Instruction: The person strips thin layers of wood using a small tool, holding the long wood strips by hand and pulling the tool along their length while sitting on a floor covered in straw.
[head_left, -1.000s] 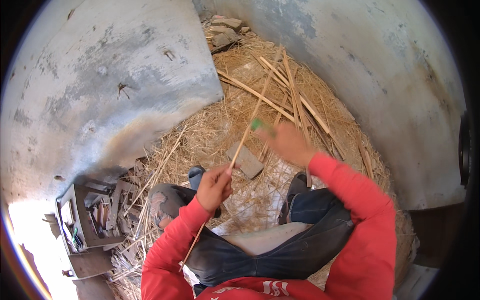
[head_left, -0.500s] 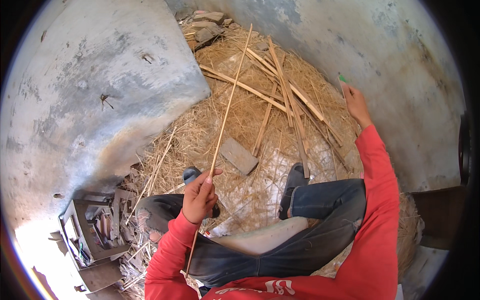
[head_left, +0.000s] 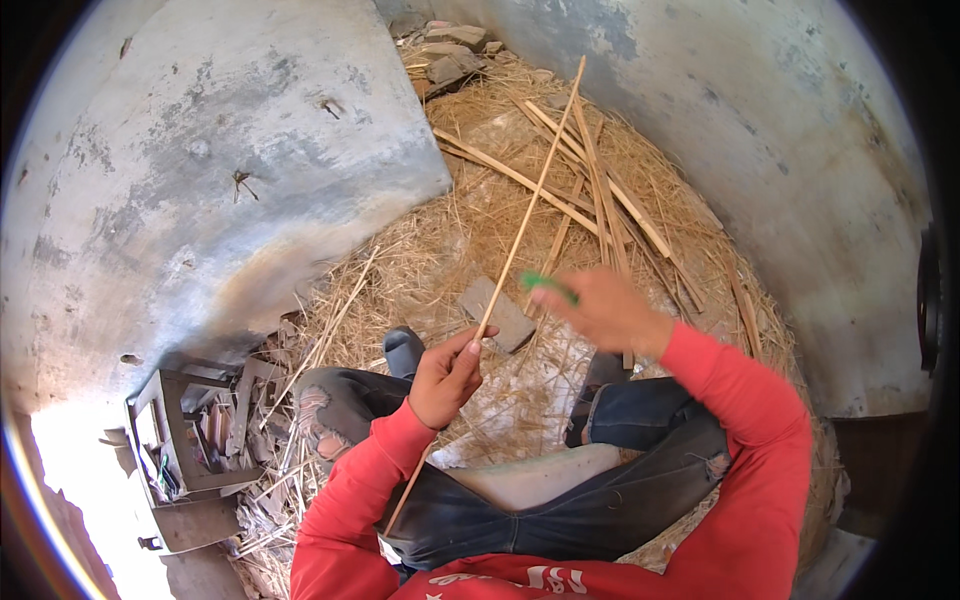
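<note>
A long, thin wooden stick slants up and away from my lap toward the far wall. My left hand is closed round its lower part, with the thumb along it. Its lower end passes beside my left forearm. Just right of the stick, my right hand grips a small green object, which is smeared by motion. Its kind is unclear, and I cannot tell whether it touches the stick. Below the two hands lies a flat grey block.
Several wooden strips lie crossed on straw beyond my feet. At the back are broken stones. A wooden frame with scraps stands at left. Worn plaster walls close in the space.
My right hand has swung in from the far right toward the stick with the green object. The stick's far end has shifted right in the picture; my left hand still holds it.
</note>
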